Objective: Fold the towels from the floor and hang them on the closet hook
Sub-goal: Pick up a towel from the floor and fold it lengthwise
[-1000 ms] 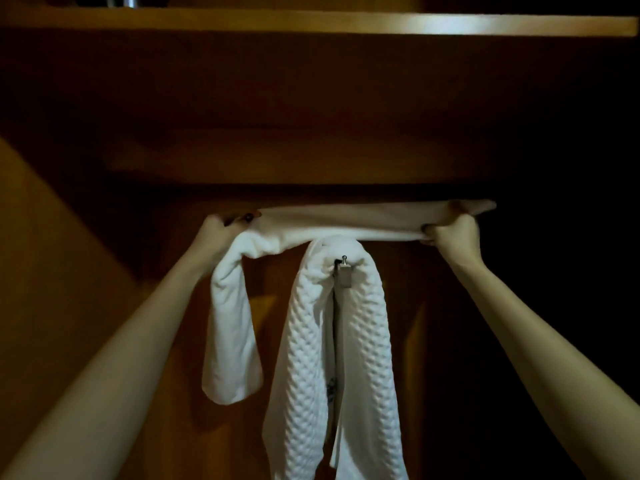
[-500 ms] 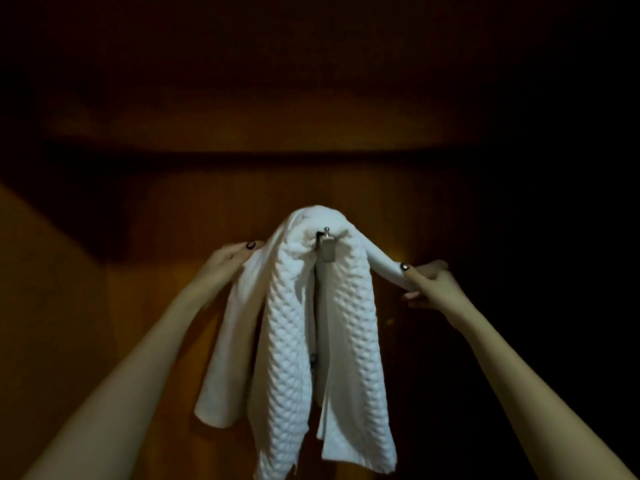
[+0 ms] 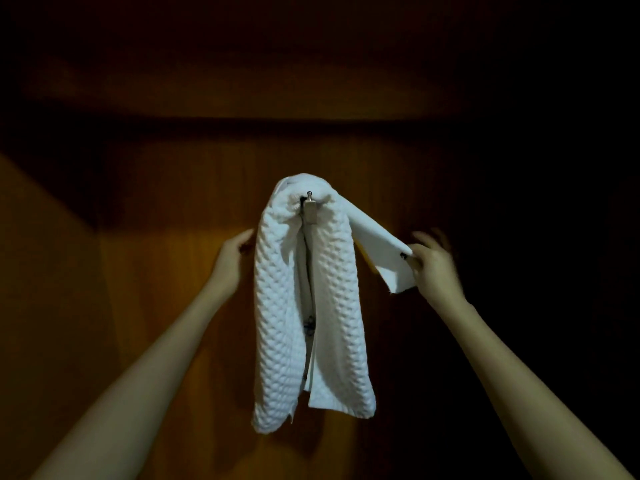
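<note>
Lowered from the level stretch it held above the hook (image 3: 309,201) a second ago, the smooth towel (image 3: 379,249) now lies draped over that hook. Its crown sits on top of the quilted towel (image 3: 277,306) that already hangs there. Its left tail, visible half a second ago beside the quilted folds, is now out of sight behind them, while its right end is drawn out sideways and downward. The right grip (image 3: 434,268) pinches this right end, thumb on the near face and the other fingers motion-blurred behind. The left grip (image 3: 230,261) stands just beside the left edge of the quilted towel with its fingers pointing up toward the wooden back panel (image 3: 166,209) of the closet. Whether it holds the hidden tail or merely rests near it cannot be told. The step in hand appears to be the hanging of the second towel, already placed but not yet settled. The next move probably calls for evening out the two ends so that neither outweighs the other, then letting go without dragging the cloth off the short peg. Both towels share one small hook, so a sideways tug could dislodge either. Darkness swallows the upper closet and both side walls. Only the tip and plate of the hook show, and the floor lies outside the view, so it is unknown whether any towels remain there.
</note>
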`<action>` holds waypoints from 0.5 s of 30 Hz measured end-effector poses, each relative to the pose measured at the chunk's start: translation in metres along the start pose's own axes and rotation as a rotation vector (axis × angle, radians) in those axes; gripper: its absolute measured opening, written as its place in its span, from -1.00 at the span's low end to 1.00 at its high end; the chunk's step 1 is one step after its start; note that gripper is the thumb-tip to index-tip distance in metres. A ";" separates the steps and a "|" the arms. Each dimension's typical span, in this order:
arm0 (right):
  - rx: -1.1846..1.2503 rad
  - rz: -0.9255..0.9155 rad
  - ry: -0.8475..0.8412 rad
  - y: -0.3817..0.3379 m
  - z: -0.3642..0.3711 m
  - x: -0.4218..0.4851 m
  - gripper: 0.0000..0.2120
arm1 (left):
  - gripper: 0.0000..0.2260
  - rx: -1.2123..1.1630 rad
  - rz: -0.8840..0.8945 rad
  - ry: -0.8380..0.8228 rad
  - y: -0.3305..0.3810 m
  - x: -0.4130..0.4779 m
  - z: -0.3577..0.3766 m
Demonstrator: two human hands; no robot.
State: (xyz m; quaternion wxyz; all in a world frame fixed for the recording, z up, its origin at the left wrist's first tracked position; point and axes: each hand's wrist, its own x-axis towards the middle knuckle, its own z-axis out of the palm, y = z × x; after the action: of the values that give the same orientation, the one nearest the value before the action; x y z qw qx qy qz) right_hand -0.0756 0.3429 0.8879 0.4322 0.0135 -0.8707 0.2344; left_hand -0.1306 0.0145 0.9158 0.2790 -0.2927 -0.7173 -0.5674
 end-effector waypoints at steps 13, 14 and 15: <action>0.252 0.124 0.111 0.035 0.024 -0.042 -0.56 | -0.75 0.011 0.000 0.112 -0.005 0.002 -0.028; 0.242 0.134 0.122 0.037 0.025 -0.045 -0.56 | -0.77 0.002 -0.001 0.107 -0.004 0.002 -0.032; 0.246 0.132 0.119 0.037 0.029 -0.049 -0.56 | -0.79 -0.018 -0.009 0.098 -0.002 0.002 -0.035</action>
State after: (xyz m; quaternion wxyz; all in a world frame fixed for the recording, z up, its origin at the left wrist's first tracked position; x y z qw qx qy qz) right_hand -0.0745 0.3546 0.8216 0.4616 -0.0049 -0.8073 0.3677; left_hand -0.1313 -0.0194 0.9231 0.3085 -0.2638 -0.6989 -0.5888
